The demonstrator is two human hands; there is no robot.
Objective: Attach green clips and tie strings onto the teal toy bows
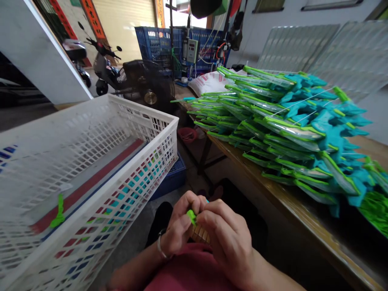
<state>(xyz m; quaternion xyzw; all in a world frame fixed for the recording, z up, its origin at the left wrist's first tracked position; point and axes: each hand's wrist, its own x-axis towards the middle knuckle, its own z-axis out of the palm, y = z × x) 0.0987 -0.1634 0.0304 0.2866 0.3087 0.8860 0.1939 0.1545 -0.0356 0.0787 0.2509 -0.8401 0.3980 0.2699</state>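
Close in front of my body, my left hand (181, 222) and my right hand (228, 228) meet with bent fingers. Both pinch a small bright green plastic piece (191, 217); most of it is hidden by the fingers. A speck of teal (207, 201) shows at the fingertips, and I cannot make out what it belongs to. Just below the fingers lies a tan, segmented surface (200, 233), partly covered by my hands. On my left wrist is a pale bracelet (160, 245).
At left stands a white plastic crate (174, 121) with one loose green piece (60, 212) inside. On the right, a wooden table (269, 188) carries a heap of green-and-teal plastic parts (303, 129). Behind are a dark fan (148, 83), a white sack (207, 83) and blue crates (157, 46).
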